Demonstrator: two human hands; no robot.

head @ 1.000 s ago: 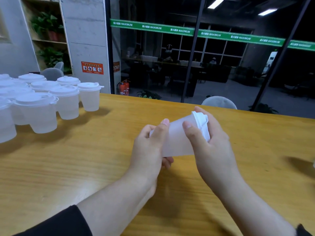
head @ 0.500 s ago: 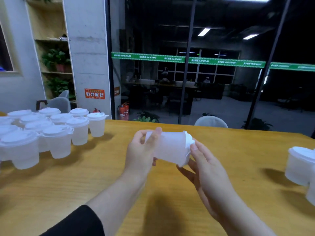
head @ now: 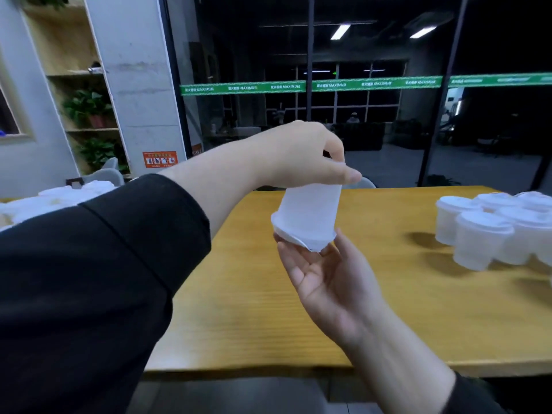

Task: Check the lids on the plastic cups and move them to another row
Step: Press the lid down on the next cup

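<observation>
L hand (head: 301, 156) grips upturned cup (head: 309, 216) by base; R hand (head: 331, 282) spread under lid (head: 301, 242). Prob light, thin, crushable; hold gently.

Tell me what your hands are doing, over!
Left hand grips upside-down plastic cup. Right hand open under its lid. Nothing in the way.

Head camera looks forward and down, close over the table (head: 418, 309).

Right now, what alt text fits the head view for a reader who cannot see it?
A left hand grips the base of an upside-down translucent plastic cup, white lid downward, above an open right hand. More lidded plastic cups stand on the wooden table.
</observation>
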